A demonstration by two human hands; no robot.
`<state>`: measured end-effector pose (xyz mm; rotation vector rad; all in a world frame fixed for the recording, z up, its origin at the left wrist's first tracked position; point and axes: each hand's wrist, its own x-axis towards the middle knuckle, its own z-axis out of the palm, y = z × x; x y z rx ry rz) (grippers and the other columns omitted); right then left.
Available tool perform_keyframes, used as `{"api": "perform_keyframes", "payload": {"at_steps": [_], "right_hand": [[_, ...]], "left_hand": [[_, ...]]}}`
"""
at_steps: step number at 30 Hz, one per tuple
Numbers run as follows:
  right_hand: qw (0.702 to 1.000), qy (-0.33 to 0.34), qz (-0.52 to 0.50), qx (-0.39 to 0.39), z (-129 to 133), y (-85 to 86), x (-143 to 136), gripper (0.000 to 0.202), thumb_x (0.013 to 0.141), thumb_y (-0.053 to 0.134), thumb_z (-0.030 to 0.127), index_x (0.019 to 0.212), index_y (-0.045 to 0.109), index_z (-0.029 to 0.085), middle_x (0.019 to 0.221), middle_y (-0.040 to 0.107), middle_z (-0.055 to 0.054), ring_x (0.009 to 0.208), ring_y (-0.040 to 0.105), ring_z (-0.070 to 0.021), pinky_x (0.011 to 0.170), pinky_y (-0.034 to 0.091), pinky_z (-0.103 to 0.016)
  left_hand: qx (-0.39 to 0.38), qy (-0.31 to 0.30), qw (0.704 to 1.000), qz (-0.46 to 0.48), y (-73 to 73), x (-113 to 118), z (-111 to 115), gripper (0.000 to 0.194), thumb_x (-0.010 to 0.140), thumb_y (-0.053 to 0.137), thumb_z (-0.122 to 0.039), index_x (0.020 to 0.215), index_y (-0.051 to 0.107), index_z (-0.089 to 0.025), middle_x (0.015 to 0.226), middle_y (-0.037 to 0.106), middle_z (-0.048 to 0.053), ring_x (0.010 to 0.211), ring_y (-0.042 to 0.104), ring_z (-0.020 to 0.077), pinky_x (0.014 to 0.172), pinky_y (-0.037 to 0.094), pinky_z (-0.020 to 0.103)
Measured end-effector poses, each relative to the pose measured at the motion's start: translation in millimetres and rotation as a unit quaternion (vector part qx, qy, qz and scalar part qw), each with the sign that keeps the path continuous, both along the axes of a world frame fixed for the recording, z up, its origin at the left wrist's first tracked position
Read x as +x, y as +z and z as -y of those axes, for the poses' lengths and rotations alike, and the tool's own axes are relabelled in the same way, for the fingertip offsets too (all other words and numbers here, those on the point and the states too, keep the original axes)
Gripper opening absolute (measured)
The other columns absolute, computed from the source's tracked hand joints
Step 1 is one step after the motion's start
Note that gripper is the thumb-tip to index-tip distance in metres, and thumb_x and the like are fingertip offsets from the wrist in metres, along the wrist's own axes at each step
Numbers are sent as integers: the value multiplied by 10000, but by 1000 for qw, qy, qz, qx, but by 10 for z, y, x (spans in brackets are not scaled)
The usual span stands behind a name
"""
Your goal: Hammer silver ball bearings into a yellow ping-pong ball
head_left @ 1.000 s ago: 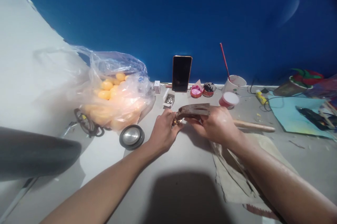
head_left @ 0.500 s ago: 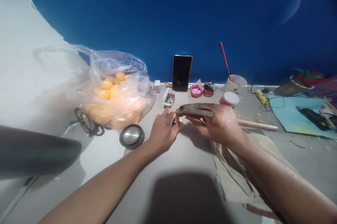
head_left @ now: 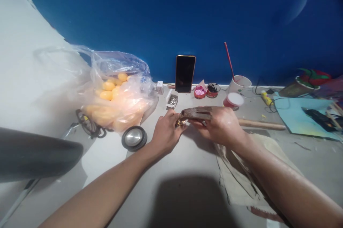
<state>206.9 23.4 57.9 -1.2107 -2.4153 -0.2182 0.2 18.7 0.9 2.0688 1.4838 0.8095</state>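
Observation:
My right hand (head_left: 223, 124) is wrapped round a hammer, near its rusty metal head (head_left: 197, 114); the wooden handle (head_left: 262, 124) sticks out to the right. The hammer's face is just beside the fingertips of my left hand (head_left: 166, 131). Those fingers pinch a small shiny gold-coloured piece (head_left: 180, 123), partly hidden by fingers. Behind my left hand stands a small open box (head_left: 172, 101) with tiny silvery pieces. A round black lid with a metal centre (head_left: 134, 138) lies left of my left hand.
At the left is a plastic bag of yellow-orange things (head_left: 115, 92). A phone (head_left: 185, 74) leans on the blue wall. Small red tubs (head_left: 199, 92), a white cup (head_left: 238, 84) and a blue sheet (head_left: 300, 114) stand or lie farther right. Beige cloth (head_left: 268, 160) lies under my right forearm.
The hammer has shifted slightly, its head tilting a little and its handle end moving right. My right hand has moved slightly with it. My left hand has stayed almost in place.

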Motion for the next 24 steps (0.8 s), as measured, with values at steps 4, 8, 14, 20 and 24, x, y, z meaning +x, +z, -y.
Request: {"api": "perform_keyframes", "payload": {"at_steps": [4,8,14,20,24], "right_hand": [[1000,3,-11,-7,5,11,-5,331,970,557,410,1057,791,193,841,784,-78,682,674,-196,581,372,-302],[1000,1,3,-12,-3,8,-2,334,961,561,409,1028,800,186,838,786,-76,661,670,-196,555,346,-306],[1000,-8,4,-14,-6,22,3,329,959,575,411,1078,799,201,853,792,-78,683,682,-202,569,358,-305],[1000,-17,-11,23,-32,-21,22,348,962,565,439,1022,804,194,801,784,-73,614,655,-187,542,329,-305],[998,-24,-28,59,-52,-56,29,351,955,565,444,932,802,187,738,757,-74,582,622,-181,550,348,-303]], "left_hand": [[7,8,1000,4,-8,1,-1,46,873,698,-221,907,667,-225,913,595,29,778,591,196,726,461,346],[0,3,1000,6,-16,0,-2,67,884,682,-192,938,673,-230,916,589,25,775,590,190,728,458,342],[2,2,1000,2,0,-1,2,52,886,685,-198,923,661,-225,922,576,22,796,593,195,747,460,346],[0,4,1000,-5,-6,3,-10,39,884,691,-220,869,655,-216,908,565,22,756,555,186,714,437,344],[-10,22,998,64,-14,23,16,35,864,687,-221,851,656,-211,931,567,30,788,544,183,765,457,349]]}}
